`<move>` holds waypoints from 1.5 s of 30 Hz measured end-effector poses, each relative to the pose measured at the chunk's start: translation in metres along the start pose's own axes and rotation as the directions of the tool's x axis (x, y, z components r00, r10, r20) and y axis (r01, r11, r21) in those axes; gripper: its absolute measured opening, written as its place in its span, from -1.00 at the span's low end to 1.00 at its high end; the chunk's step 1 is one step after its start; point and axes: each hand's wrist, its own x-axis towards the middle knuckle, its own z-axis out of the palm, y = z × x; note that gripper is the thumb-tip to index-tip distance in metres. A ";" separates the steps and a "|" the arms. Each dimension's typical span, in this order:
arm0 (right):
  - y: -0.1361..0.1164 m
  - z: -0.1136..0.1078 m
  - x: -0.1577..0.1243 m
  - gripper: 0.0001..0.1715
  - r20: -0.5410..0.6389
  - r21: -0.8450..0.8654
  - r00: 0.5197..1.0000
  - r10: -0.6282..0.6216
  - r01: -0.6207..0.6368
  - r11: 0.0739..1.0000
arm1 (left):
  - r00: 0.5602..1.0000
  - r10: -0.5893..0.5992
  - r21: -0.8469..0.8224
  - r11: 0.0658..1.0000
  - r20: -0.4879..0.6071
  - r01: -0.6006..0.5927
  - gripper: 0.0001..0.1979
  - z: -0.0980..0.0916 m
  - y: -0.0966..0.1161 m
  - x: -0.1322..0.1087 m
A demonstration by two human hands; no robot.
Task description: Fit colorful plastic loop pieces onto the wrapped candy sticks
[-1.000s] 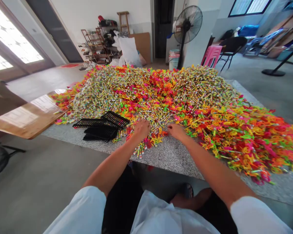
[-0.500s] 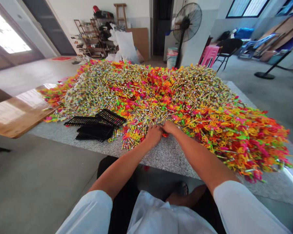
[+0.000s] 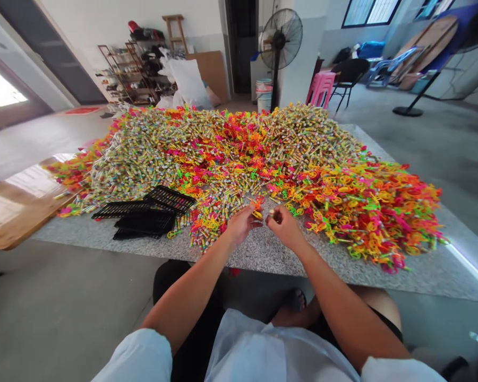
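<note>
Left hand (image 3: 241, 225), right of the black trays (image 3: 145, 222), part-curled, fingertips on a yellow-orange plastic piece (image 3: 257, 214); right hand (image 3: 286, 226), farther right of the trays, in a loose pinch, can't tell if holding anything. Best: light grip, piece's end exposed, hands clear of the pile (image 3: 366, 207)

Bare tabletop (image 3: 269, 253) nearest, heap (image 3: 239, 146) beyond, black trays (image 3: 143, 220) left

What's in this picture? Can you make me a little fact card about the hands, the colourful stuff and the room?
Left hand: holding small orange and yellow pieces
Right hand: fingers curled, grip unclear
Colourful pile: heaped across the grey speckled table
Black grids: overlapping, left of both hands
Behind: standing fan, pink stools
</note>
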 end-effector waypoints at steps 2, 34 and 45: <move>-0.008 0.000 -0.004 -0.78 -0.008 -0.128 0.997 -0.077 0.075 0.989 | 1.000 0.023 -0.008 1.000 0.012 -0.023 -0.63 0.010 -0.001 -0.002; -0.014 -0.019 -0.007 -0.79 0.406 0.616 0.812 0.419 -0.582 0.531 | 0.975 0.200 0.500 0.837 0.101 -0.223 -0.66 0.025 -0.004 -0.014; -0.032 -0.016 -0.020 -0.92 0.523 0.713 0.674 0.522 -0.681 0.164 | 0.874 0.417 0.725 0.517 0.251 -0.455 -0.63 0.029 0.000 -0.021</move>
